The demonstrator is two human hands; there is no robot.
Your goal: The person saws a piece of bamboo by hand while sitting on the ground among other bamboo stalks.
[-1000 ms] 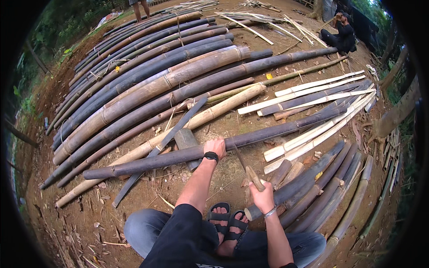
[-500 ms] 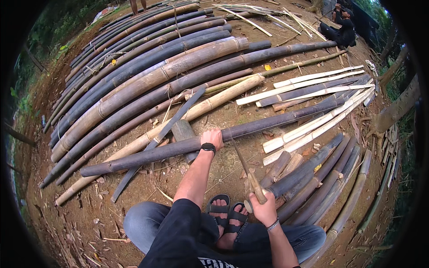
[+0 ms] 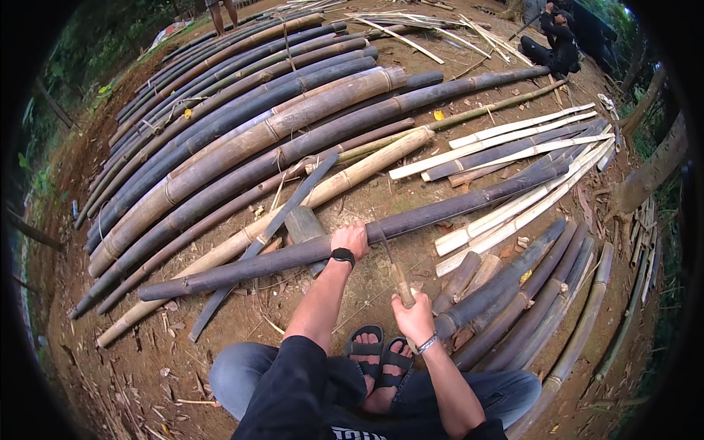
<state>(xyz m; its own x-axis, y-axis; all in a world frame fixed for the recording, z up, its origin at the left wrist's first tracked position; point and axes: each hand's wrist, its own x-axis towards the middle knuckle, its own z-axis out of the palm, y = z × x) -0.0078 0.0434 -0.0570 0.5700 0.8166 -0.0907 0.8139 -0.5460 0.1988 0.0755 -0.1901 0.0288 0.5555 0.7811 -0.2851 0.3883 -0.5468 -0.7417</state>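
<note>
My left hand (image 3: 350,240) is wrapped round a long dark bamboo pole (image 3: 455,204), which slants across in front of me. A wooden-handled blade (image 3: 400,282) is held by its pale handle in my right hand (image 3: 415,320). The narrow blade reaches up to the pole just right of my left hand; seen nearly edge-on, its teeth or edge cannot be made out. Under the pole lie a short thick grey-brown log (image 3: 303,224), a dark flat bamboo strip (image 3: 297,194) and a pale bamboo pole (image 3: 359,167).
Many long bamboo poles (image 3: 242,143) lie side by side at the far left. Pale split strips (image 3: 499,220) and shorter dark bamboo pieces (image 3: 506,297) are on the right. A seated person (image 3: 555,42) is at the far right; another person's legs (image 3: 220,16) show at the far left.
My right hand has moved forward and slightly left with the blade, so its handle is closer to the pole. My left hand keeps its grip; the view has shifted slightly.
</note>
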